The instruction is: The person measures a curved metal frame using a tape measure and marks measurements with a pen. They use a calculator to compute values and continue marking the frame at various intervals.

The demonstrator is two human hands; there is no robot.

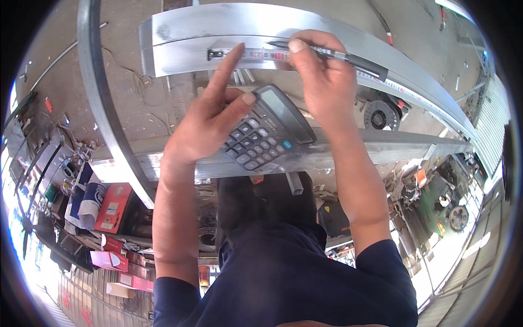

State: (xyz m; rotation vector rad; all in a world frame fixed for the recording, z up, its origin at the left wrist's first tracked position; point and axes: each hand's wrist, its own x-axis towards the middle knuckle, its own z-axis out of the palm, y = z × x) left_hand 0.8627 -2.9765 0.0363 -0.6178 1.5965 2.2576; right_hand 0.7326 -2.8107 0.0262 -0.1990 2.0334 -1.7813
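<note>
A long silver metal profile point(234, 22) lies across the far side, with a tape measure's blade point(261, 55) stretched along its near strip. The blade's hooked end sits near the profile's left end. My left hand point(204, 122) has its index finger stretched onto the blade just past the hook, and its thumb reaches over a dark calculator point(280, 117). Its other fingers are mostly hidden. The calculator rests tilted on a nearer metal beam point(381, 143). In my right hand point(329, 90) is a black pen point(366, 66), its tip pointing left just above the tape's markings.
An upright-looking metal bar point(101, 103) crosses at the left. Beyond the beam, a dark reel-like disc point(380, 115) lies on the floor point(136, 60). A red box point(113, 210) and several pink cartons point(136, 282) are at lower left. A short square tube point(295, 183) juts out by my lap.
</note>
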